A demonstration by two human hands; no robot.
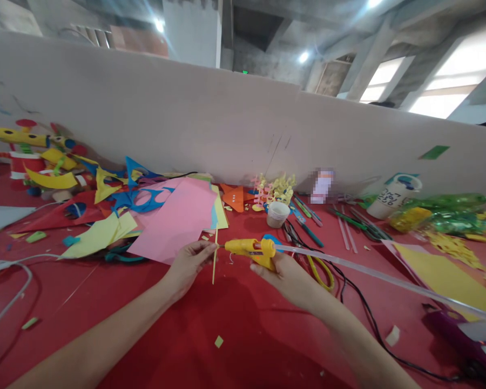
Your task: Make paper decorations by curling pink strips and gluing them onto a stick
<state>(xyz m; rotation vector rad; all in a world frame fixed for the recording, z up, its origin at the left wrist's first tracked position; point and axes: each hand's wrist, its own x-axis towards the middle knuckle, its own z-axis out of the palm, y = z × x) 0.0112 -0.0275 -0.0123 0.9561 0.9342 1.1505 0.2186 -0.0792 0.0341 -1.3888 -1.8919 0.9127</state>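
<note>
My left hand (190, 265) pinches a thin pale-yellow strip (214, 270), held nearly upright above the red table (243, 335). Gripped in my right hand (287, 278) is a yellow hot glue gun (247, 247), its nozzle pointing left. The nozzle tip meets or nearly touches the strip beside my left fingertips; I cannot tell which. A long clear glue stick (368, 270) runs out of the gun's back toward the right edge. Below my hands lies a small yellow-green paper scrap (219, 341).
Pink paper sheets (178, 216) and cut blue foam (146, 197) lie left. Behind the gun stand a small white cup (278, 214) and little yellow figures (282, 188). A purple glue gun (461, 335), black cable (364, 302) and yellow-handled scissors (322, 274) lie right. A white partition (210, 124) borders the back.
</note>
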